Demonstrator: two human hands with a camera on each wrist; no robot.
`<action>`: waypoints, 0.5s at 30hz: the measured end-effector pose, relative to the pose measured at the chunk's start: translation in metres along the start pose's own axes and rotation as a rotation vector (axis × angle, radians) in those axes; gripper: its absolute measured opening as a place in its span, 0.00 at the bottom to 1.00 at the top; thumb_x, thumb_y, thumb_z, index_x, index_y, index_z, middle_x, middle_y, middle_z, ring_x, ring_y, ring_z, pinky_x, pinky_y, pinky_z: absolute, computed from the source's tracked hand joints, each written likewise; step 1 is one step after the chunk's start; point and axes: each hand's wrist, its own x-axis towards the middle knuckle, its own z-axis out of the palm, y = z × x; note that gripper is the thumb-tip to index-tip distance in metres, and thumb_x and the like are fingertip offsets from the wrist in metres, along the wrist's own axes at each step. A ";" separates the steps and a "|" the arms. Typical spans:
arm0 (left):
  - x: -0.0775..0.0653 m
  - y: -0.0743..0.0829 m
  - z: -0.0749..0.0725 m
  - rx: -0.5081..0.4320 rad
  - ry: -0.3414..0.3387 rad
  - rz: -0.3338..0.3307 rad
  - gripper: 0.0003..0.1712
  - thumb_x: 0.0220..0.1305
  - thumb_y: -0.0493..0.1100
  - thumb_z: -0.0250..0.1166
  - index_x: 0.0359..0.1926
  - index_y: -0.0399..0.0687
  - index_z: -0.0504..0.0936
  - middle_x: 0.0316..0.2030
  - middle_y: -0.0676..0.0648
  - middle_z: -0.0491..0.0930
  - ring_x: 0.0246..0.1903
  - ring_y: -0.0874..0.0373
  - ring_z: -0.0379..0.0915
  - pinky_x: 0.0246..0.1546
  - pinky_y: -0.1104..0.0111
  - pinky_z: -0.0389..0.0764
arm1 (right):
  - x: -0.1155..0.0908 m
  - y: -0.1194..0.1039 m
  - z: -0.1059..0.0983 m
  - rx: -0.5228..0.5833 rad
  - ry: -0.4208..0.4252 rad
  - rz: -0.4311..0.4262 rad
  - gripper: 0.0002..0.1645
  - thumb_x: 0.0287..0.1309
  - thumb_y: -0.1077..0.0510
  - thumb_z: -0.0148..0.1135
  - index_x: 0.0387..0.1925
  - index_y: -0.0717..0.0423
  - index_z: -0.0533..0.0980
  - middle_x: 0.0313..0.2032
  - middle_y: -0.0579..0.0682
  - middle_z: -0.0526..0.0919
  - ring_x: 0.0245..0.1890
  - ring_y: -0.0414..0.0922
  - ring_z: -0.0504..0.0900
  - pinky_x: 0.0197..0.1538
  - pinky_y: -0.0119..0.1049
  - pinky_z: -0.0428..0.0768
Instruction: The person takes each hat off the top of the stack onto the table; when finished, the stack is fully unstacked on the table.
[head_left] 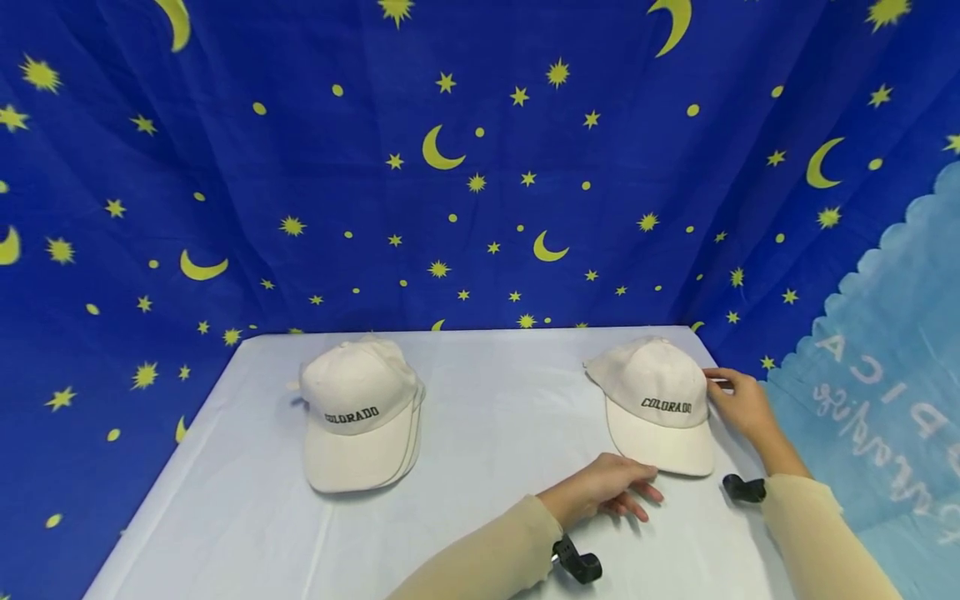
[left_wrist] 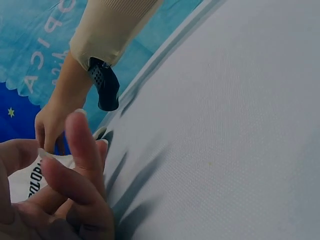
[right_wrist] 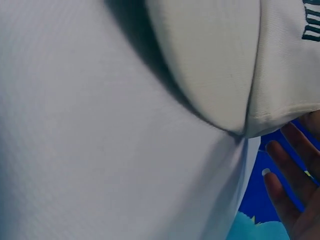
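A cream baseball cap [head_left: 663,383] with COLORADO in dark letters sits at the table's right, brim toward me. My right hand [head_left: 742,404] is at the right side of its crown, fingertips right at the edge. In the right wrist view, several fingers [right_wrist: 286,175] of that hand are spread and extended below the crown's edge. My left hand [head_left: 606,485] is in front of the cap, fingers loosely bent and holding nothing, with a fingertip right by the brim [head_left: 660,446]. In the left wrist view, the left hand [left_wrist: 75,185] partly hides the cap [left_wrist: 25,182].
A stack of matching cream caps [head_left: 360,417] stands at the left of the white-covered table [head_left: 495,400], brims toward me. Behind hangs a blue cloth [head_left: 480,225] with yellow moons and stars; a light-blue cloth [head_left: 885,375] hangs at right. Black wrist devices [head_left: 577,562] protrude from both sleeves.
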 end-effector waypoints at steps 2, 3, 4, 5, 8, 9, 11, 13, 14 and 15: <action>-0.002 -0.001 0.001 0.006 -0.011 0.005 0.13 0.68 0.53 0.66 0.43 0.48 0.84 0.32 0.50 0.89 0.14 0.64 0.76 0.12 0.79 0.66 | -0.001 -0.003 -0.002 0.003 0.023 -0.006 0.20 0.75 0.57 0.55 0.57 0.68 0.78 0.55 0.74 0.79 0.51 0.70 0.78 0.50 0.66 0.75; -0.002 -0.001 0.002 0.007 -0.015 0.009 0.13 0.68 0.53 0.66 0.43 0.49 0.84 0.32 0.50 0.89 0.14 0.64 0.76 0.11 0.79 0.66 | -0.002 -0.005 -0.003 0.005 0.035 -0.011 0.20 0.75 0.56 0.55 0.57 0.67 0.79 0.55 0.73 0.79 0.51 0.70 0.79 0.50 0.66 0.75; -0.003 -0.001 0.002 0.009 -0.017 0.013 0.13 0.68 0.53 0.66 0.43 0.49 0.84 0.32 0.50 0.89 0.14 0.64 0.76 0.11 0.79 0.66 | -0.002 -0.007 -0.004 0.003 0.047 -0.016 0.20 0.76 0.55 0.54 0.57 0.66 0.79 0.55 0.73 0.79 0.51 0.69 0.79 0.50 0.66 0.75; -0.004 -0.001 0.002 0.013 -0.021 0.022 0.13 0.68 0.52 0.66 0.43 0.49 0.84 0.32 0.50 0.89 0.14 0.64 0.76 0.11 0.79 0.66 | -0.002 -0.009 -0.005 0.002 0.060 -0.021 0.21 0.76 0.54 0.54 0.57 0.65 0.79 0.55 0.72 0.79 0.51 0.68 0.79 0.50 0.65 0.75; -0.007 -0.001 0.002 0.022 -0.035 0.045 0.13 0.69 0.53 0.65 0.44 0.50 0.86 0.32 0.50 0.89 0.14 0.64 0.76 0.11 0.78 0.65 | -0.001 -0.018 -0.008 0.009 0.095 -0.037 0.21 0.76 0.53 0.54 0.57 0.64 0.79 0.55 0.70 0.79 0.51 0.66 0.79 0.51 0.65 0.74; -0.008 -0.001 0.002 0.021 -0.040 0.054 0.13 0.69 0.52 0.65 0.44 0.50 0.86 0.32 0.49 0.89 0.14 0.64 0.76 0.11 0.78 0.65 | 0.000 -0.022 -0.009 0.011 0.104 -0.043 0.21 0.76 0.53 0.54 0.57 0.64 0.79 0.55 0.70 0.79 0.51 0.66 0.79 0.52 0.65 0.74; -0.010 -0.001 0.001 0.027 -0.058 0.071 0.14 0.70 0.52 0.64 0.46 0.50 0.87 0.33 0.49 0.89 0.14 0.64 0.76 0.11 0.78 0.65 | 0.001 -0.028 -0.011 0.017 0.124 -0.050 0.20 0.76 0.53 0.54 0.57 0.64 0.79 0.55 0.70 0.79 0.51 0.66 0.80 0.53 0.65 0.75; -0.013 -0.001 0.000 0.033 -0.068 0.082 0.14 0.71 0.51 0.63 0.47 0.50 0.88 0.33 0.49 0.89 0.15 0.63 0.77 0.11 0.77 0.66 | 0.002 -0.034 -0.013 0.026 0.133 -0.056 0.21 0.76 0.53 0.54 0.57 0.64 0.79 0.56 0.69 0.79 0.51 0.66 0.80 0.53 0.65 0.75; -0.014 -0.001 -0.001 0.040 -0.072 0.087 0.14 0.71 0.51 0.62 0.48 0.51 0.88 0.33 0.49 0.89 0.16 0.63 0.77 0.11 0.77 0.66 | 0.002 -0.037 -0.014 0.032 0.137 -0.060 0.21 0.76 0.53 0.54 0.57 0.64 0.78 0.56 0.69 0.79 0.52 0.66 0.80 0.54 0.65 0.75; -0.015 -0.001 -0.002 0.048 -0.073 0.088 0.14 0.72 0.52 0.62 0.48 0.51 0.88 0.33 0.49 0.89 0.16 0.63 0.78 0.11 0.76 0.66 | 0.003 -0.039 -0.015 0.038 0.139 -0.064 0.21 0.76 0.53 0.54 0.57 0.64 0.78 0.56 0.69 0.79 0.52 0.66 0.80 0.54 0.65 0.75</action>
